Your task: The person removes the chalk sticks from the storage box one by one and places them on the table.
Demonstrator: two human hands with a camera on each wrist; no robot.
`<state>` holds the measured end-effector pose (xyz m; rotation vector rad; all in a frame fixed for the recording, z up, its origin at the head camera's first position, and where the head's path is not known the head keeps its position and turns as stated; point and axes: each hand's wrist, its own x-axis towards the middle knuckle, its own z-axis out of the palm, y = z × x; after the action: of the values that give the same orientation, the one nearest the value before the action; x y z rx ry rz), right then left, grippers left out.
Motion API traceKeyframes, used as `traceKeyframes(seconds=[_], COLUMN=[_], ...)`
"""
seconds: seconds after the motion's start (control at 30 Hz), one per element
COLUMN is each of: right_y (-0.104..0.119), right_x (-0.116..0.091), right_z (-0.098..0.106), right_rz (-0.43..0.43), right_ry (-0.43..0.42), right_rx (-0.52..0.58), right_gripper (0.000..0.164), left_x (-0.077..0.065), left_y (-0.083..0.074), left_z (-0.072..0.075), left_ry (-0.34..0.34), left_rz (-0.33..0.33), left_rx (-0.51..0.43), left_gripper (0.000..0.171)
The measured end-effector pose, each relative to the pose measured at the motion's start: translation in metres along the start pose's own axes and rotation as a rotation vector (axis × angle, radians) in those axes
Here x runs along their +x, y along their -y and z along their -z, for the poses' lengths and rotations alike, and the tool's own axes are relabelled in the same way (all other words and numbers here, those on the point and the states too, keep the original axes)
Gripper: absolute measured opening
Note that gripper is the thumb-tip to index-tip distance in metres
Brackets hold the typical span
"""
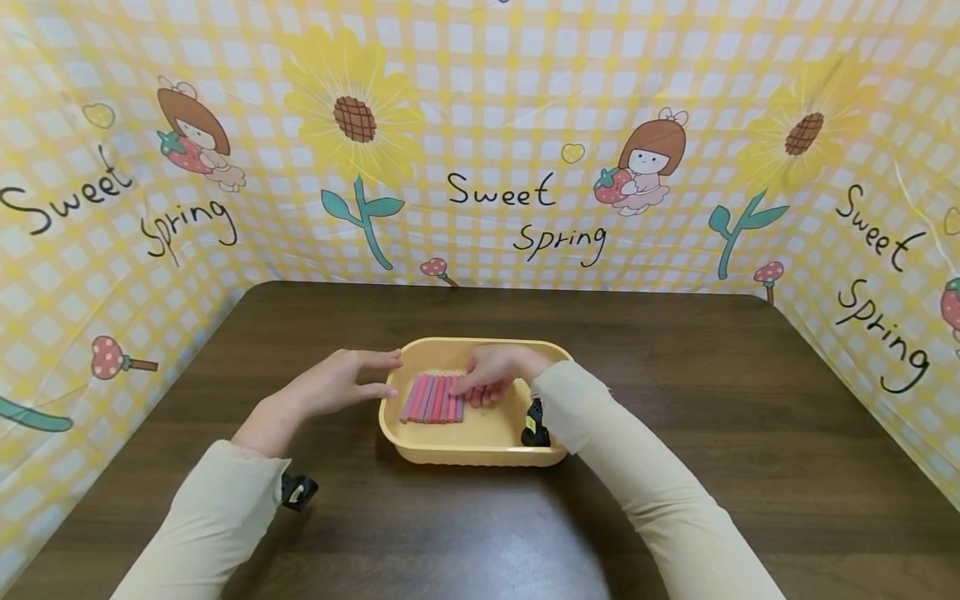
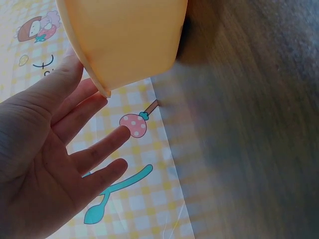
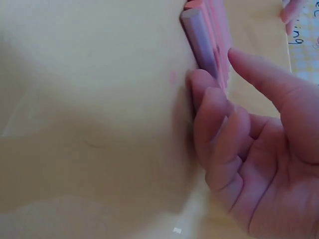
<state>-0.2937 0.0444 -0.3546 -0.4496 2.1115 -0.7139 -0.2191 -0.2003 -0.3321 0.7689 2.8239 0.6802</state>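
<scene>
Pink and purple chalk sticks (image 1: 432, 398) lie side by side in a row in the left part of a yellow plastic basin (image 1: 480, 457). My right hand (image 1: 495, 373) is inside the basin, at the right end of the row. In the right wrist view its fingers (image 3: 224, 134) bend loosely beside a purple stick (image 3: 199, 42), the index fingertip right at that stick. The thumb stands apart, with a gap to the fingers. Outside, at the basin's left end, my left hand (image 1: 341, 379) touches the rim with thumb and fingertips, the other fingers spread.
The basin stands on a dark brown wooden table (image 1: 337, 517). A yellow checked cloth (image 1: 487, 108) with flowers and lettering rises behind and along both sides. Each wrist carries a small black camera (image 1: 298, 493) at the sleeve cuff. A small pink mark (image 3: 173, 77) shows on the basin's floor.
</scene>
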Motion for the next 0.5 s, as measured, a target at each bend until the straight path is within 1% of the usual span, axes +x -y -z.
traceKeyframes(seconds=[0.27, 0.5], right_y=[0.0027, 0.0017], right_x=[0.0024, 0.0041], right_z=[-0.0043, -0.0033], right_rz=[-0.013, -0.017], right_ry=[-0.058, -0.071], right_rx=[-0.053, -0.108], right_gripper=[0.036, 0.036], left_x=[-0.0003, -0.0005], left_y=[-0.0013, -0.0015], left_z=[0.0002, 0.0006], left_ry=[0.001, 0.000], left_rz=[-0.001, -0.007], left_rx=[0.000, -0.003], left_gripper=[0.047, 0.047])
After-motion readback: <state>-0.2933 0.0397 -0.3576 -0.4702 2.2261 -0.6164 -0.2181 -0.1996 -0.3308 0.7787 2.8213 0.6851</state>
